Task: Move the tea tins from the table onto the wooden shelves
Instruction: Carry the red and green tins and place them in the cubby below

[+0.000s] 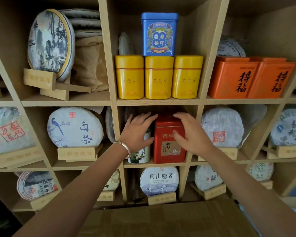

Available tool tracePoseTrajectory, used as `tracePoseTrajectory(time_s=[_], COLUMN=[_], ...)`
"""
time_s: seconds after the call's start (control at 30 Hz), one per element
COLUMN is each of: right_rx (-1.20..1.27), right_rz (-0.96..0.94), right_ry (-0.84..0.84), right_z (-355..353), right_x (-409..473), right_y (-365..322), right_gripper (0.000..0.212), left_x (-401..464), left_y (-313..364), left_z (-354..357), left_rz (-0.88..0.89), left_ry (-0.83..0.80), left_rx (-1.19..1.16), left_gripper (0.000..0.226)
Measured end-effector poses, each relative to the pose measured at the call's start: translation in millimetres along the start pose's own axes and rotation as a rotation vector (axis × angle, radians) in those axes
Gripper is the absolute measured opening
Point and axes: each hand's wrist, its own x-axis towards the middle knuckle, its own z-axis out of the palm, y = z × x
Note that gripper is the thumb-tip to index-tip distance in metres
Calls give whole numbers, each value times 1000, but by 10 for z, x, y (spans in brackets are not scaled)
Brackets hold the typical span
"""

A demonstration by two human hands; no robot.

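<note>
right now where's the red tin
Head view: the red tin stands in the centre cubby, middle row, right of a white-green tin, under the yellow tins.

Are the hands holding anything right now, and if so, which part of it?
Nothing is clearly gripped. The left hand lies open over the white-and-green tin; the right hand rests with straight fingers on the red tin, front and top.

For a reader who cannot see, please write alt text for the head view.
Two hands reach into a middle shelf compartment: the left hand rests on a white-green tin, the right hand touches a red tin. Above stand three yellow tins with a blue tin on top.
</note>
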Motion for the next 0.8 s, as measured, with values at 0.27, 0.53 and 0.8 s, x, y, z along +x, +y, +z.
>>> tracePoseTrajectory(time_s=[0.27,0.53,0.8], right_rx=[-416,-509,-488], right_rz=[-44,-41,-26], right_ry=[-3,-74,-71], right_z=[95,37,28], right_x=[-81,-17,-13], right_y=[73,81,41], right_gripper=[58,53,53], left_x=[121,182,184], left_y=[195,196,189], left_z=[110,76,84], left_rz=[-19,0,-6], left_ry=[143,132,87], left_rx=[8,-2,-201], left_gripper=[65,61,61])
